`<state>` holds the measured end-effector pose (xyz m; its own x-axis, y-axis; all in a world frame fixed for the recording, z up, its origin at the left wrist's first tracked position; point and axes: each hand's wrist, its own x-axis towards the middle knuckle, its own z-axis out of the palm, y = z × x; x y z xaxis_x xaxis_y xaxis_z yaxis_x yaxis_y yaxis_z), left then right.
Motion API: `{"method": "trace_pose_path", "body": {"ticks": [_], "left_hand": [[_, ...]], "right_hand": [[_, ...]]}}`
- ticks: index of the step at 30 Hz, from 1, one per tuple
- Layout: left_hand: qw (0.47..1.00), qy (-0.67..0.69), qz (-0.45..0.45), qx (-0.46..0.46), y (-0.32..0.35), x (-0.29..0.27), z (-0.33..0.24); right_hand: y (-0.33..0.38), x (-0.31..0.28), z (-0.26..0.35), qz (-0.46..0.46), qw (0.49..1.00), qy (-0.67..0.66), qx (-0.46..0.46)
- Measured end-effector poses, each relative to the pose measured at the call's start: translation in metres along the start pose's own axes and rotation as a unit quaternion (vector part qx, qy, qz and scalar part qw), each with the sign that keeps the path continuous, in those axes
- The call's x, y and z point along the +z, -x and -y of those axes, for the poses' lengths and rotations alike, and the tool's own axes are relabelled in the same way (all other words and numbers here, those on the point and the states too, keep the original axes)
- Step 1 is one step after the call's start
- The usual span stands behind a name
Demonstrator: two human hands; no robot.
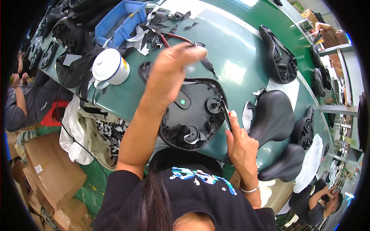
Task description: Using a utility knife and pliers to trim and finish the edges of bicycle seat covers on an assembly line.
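Head view: the upturned bicycle saddle (192,113) on the green surface (239,50) is best steadied while the left hand (173,67), pinched on its black cover flap, and the right hand (241,144), gripping a thin tool, are kept taut

factory assembly line | long green workbench (239,46) | rows of black saddles (277,115) | co-workers

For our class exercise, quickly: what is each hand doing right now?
Left hand: closed on a strip of black material, above the upturned saddle.
Right hand: closed, pinching a thin dark tool at the saddle's edge.
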<state>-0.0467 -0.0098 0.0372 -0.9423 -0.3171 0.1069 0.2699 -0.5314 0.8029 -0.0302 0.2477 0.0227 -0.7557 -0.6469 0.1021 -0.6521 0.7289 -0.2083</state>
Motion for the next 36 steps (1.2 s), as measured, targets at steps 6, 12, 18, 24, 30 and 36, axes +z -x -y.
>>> {"method": "trace_pose_path", "body": {"ticks": [6, 12, 18, 24, 30, 36], "left_hand": [[0.699, -0.692, -0.024, 0.180, 0.011, -0.004, 0.015], [0.664, -0.744, 0.047, -0.048, 0.035, -0.008, 0.026], [0.675, -0.737, -0.037, -0.005, 0.054, -0.004, 0.035], [0.662, -0.749, -0.036, -0.005, 0.062, -0.009, 0.031], [0.664, -0.744, -0.070, -0.018, 0.058, -0.005, 0.031], [0.685, -0.703, -0.034, 0.188, 0.039, 0.011, 0.031]], "right_hand": [[-0.018, -0.023, -0.022, -0.002, 0.996, 0.010, -0.092], [-0.002, -0.022, -0.014, 0.089, 0.992, 0.061, -0.060], [0.038, -0.031, 0.021, 0.137, 0.986, -0.043, 0.089], [-0.003, -0.022, 0.009, -0.043, 0.925, -0.344, 0.157], [-0.053, 0.006, -0.028, -0.019, 0.906, -0.413, 0.090], [-0.051, 0.010, -0.013, -0.053, 0.760, -0.623, 0.176]]}}
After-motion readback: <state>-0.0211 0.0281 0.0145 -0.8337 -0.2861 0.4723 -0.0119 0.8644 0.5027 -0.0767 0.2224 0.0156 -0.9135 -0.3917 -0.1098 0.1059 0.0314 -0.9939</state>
